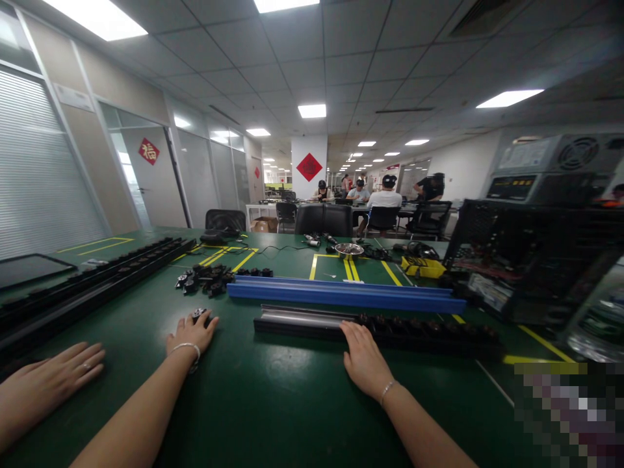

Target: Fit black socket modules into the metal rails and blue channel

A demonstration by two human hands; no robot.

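Observation:
My left hand (192,338), with a bracelet on its wrist, has its fingers curled over a small black-and-silver part (199,314) on the green table. My right hand (364,359) lies at the near side of a black channel rail (297,320); its fingers are stretched out, with the tips touching the rail. Several black parts (424,327) sit in a row in the rail's right half, while its left half shows a bare grey groove. Behind it lies a blue channel rail (341,294). A pile of loose black parts (207,279) is beyond my left hand.
Another person's hand (68,377) rests at the left, near long black rails (97,286). A metal bowl (349,249) and a yellow box (423,267) stand at the back. Computer hardware (531,253) and a clear plastic bottle (602,328) are at the right. People sit farther away.

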